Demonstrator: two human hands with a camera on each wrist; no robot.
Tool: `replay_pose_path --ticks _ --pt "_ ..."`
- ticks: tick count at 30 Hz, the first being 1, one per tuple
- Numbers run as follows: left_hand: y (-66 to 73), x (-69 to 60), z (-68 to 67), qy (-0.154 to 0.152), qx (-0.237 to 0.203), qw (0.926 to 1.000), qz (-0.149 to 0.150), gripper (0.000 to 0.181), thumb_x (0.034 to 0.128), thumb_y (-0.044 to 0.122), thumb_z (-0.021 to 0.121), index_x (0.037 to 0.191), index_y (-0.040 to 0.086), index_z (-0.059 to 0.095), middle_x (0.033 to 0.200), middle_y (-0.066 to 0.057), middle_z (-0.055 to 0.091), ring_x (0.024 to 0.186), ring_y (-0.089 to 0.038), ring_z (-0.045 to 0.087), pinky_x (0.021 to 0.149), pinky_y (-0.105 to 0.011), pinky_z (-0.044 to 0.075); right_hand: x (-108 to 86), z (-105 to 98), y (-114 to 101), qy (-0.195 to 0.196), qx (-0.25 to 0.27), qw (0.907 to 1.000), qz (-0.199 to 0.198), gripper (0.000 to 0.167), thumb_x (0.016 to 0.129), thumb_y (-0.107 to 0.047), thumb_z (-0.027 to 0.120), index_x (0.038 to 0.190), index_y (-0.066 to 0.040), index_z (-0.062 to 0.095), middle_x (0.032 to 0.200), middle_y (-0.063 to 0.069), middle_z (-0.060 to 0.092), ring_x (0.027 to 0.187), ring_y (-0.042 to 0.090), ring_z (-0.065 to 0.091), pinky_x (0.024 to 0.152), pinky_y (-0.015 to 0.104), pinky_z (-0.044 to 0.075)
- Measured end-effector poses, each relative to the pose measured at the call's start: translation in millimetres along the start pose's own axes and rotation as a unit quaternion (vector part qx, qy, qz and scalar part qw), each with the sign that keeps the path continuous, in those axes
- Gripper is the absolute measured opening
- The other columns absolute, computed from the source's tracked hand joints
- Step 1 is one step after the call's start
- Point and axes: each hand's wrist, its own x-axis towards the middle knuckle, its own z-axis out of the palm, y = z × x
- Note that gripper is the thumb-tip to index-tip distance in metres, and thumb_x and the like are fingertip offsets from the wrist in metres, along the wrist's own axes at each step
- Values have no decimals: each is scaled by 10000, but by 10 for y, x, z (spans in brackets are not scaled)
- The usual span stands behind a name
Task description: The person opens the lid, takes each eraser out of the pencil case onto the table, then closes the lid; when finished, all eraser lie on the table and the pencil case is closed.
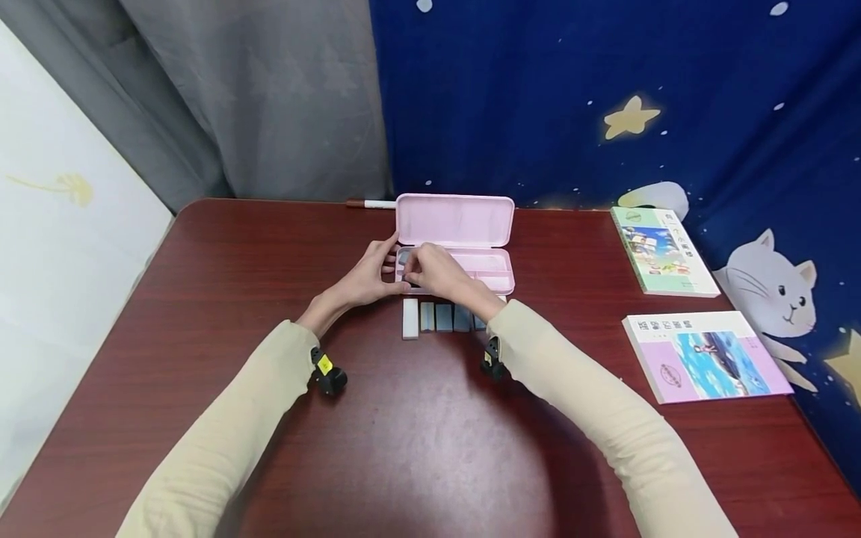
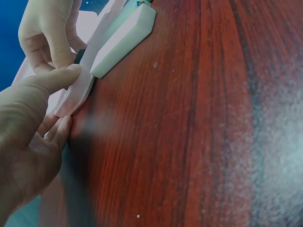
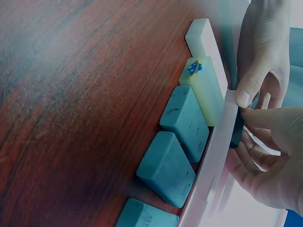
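A pink case (image 1: 454, 220) lies on the table with its lid raised against the back. My left hand (image 1: 363, 278) grips its left end, thumb at the front corner and fingers along the side. Inside that end, my right hand (image 1: 436, 270) pinches a small dark block (image 3: 237, 128), mostly hidden by the fingers. A grey piece (image 1: 405, 255) shows behind it in the same compartment. Along the front of the case stand a white block (image 1: 410, 320), a pale yellowish block (image 3: 202, 87) with a blue mark, and several blue-grey eraser-like blocks (image 3: 166, 169).
A brown-and-white marker (image 1: 371, 204) lies behind the case on the left. Two books, a green one (image 1: 662, 250) and a purple one (image 1: 706, 359), lie at the right. Curtains (image 1: 269, 97) hang along the table's back edge.
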Motion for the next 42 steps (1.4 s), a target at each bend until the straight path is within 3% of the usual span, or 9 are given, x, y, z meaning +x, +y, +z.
replay_pose_path --ticks 6,11,16,23,27,33,37,42 --pt "-237 62 9 -19 118 9999 -52 980 801 3 758 1519 -54 94 1350 -281 295 1198 -366 391 1033 -442 386 -21 -20 -39 -232 26 9997 15 69 873 -27 676 938 -28 700 891 63 688 833 177 617 782 297 482" --pt "-260 77 4 -7 119 9999 -31 987 794 7 768 1516 -58 97 1347 -271 305 1191 -345 398 1023 -439 395 -23 -34 -47 -225 -79 9994 -248 171 857 38 644 989 -54 700 912 92 680 892 206 605 809 346 474" --pt "-254 75 8 12 22 10000 -48 992 791 0 771 1518 -52 98 1359 -284 294 1208 -368 384 1035 -438 386 -51 -69 1 116 -41 9993 -341 189 870 41 642 1007 -70 711 871 118 618 860 212 551 759 338 455" --pt "-252 81 13 44 67 9999 -115 994 789 -7 765 1517 -54 91 1356 -284 292 1226 -387 388 1034 -431 391 -182 -159 83 896 200 9955 231 184 885 1 650 1049 -57 710 867 108 610 857 214 537 747 340 457" --pt "-204 76 19 -58 315 9992 -239 993 799 -6 745 1517 -57 61 1352 -278 274 1224 -366 380 1028 -402 401 -258 -178 137 1119 352 9917 526 195 882 17 641 1046 -61 709 919 121 645 866 220 574 753 347 476" --pt "-186 77 55 -117 472 9985 -270 988 806 -10 719 1518 -55 36 1359 -283 249 1238 -374 340 1037 -407 388 -402 -187 221 1471 669 9825 922 192 874 21 632 1034 -62 695 824 101 665 736 194 595 662 322 469" --pt "-185 78 61 -105 442 9985 -311 990 806 -12 714 1523 -40 32 1369 -275 241 1251 -367 329 1045 -398 379 -495 -227 245 1549 737 9791 1096 195 873 7 629 1042 -66 695 810 95 674 699 188 601 614 317 463" --pt "-206 78 59 -84 439 9986 -280 981 814 -16 706 1524 -38 29 1369 -272 240 1250 -366 323 1050 -408 370 -561 -328 234 1496 737 9777 1275 193 872 -4 637 1043 -66 703 826 108 701 718 208 645 648 323 488"
